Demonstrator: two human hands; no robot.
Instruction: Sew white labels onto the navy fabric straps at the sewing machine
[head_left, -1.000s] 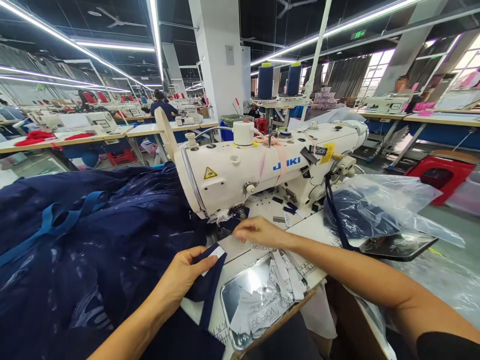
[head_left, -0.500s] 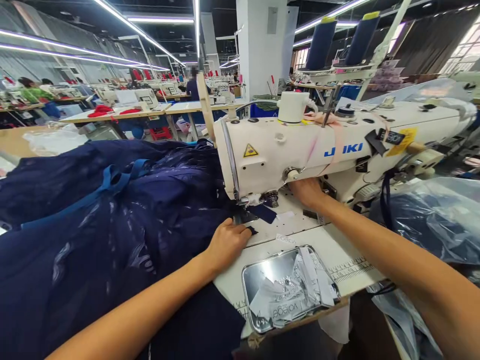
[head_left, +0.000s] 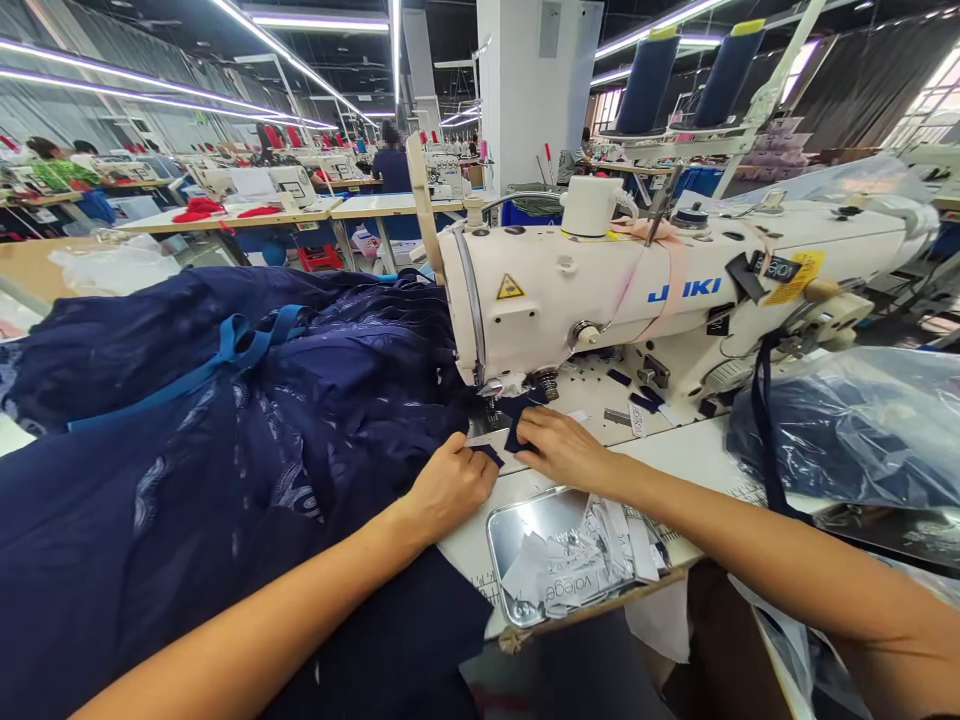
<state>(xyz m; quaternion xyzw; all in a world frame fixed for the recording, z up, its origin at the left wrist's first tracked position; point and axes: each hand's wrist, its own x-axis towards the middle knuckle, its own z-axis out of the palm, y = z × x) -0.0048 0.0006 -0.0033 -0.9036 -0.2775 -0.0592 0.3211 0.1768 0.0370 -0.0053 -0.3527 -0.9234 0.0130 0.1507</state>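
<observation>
In front of the sewing machine [head_left: 517, 300] my left hand [head_left: 454, 488] is closed on the edge of the navy garment [head_left: 360, 390], and a small dark corner of cloth sticks out past its fingers. Just to its right, my right hand [head_left: 561, 450] pinches a small navy fabric piece [head_left: 516, 438] beside the presser foot [head_left: 491, 410]. The fingertips partly cover that piece. Below my right hand lies a metal tray [head_left: 517, 525] heaped with white printed labels [head_left: 570, 575].
Small navy scraps [head_left: 645, 402] lie on the machine bed under the arm. A plastic-wrapped navy bundle [head_left: 847, 430] sits at the right. Thread cones [head_left: 646, 85] stand above the machine. Other tables and people are further back.
My right hand has come out from under the machine arm, moving left and nearer, to the navy piece by the presser foot. My left hand has stayed nearly in place.
</observation>
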